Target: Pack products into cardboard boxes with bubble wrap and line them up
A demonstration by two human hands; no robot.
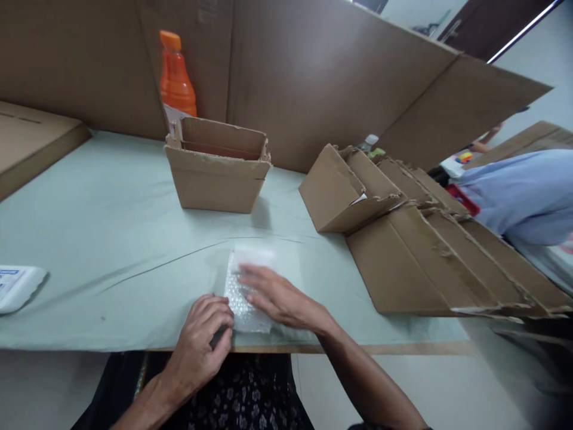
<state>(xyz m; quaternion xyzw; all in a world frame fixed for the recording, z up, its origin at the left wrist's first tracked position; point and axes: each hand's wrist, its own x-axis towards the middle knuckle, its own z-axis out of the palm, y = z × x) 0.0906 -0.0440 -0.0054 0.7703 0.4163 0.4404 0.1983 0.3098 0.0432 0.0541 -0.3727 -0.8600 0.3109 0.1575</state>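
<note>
A clear bubble-wrap pouch (250,313) lies flat on the cloth near the table's front edge. My right hand (271,292) is spread over its upper surface, fingers stretched out and somewhat smeared by motion. At the pouch's left edge, my left hand (208,328) has curled fingers, with the fingertips closed on that edge. Whether anything lies inside the pouch cannot be made out.
Beyond the hands stands an open cardboard box (219,182), with an orange bottle (176,80) behind it. More cardboard bins (416,257) line the right side. A white packet (20,289) lies at left. Cardboard panels (313,77) wall the back; a person's blue sleeve (528,191) shows at right.
</note>
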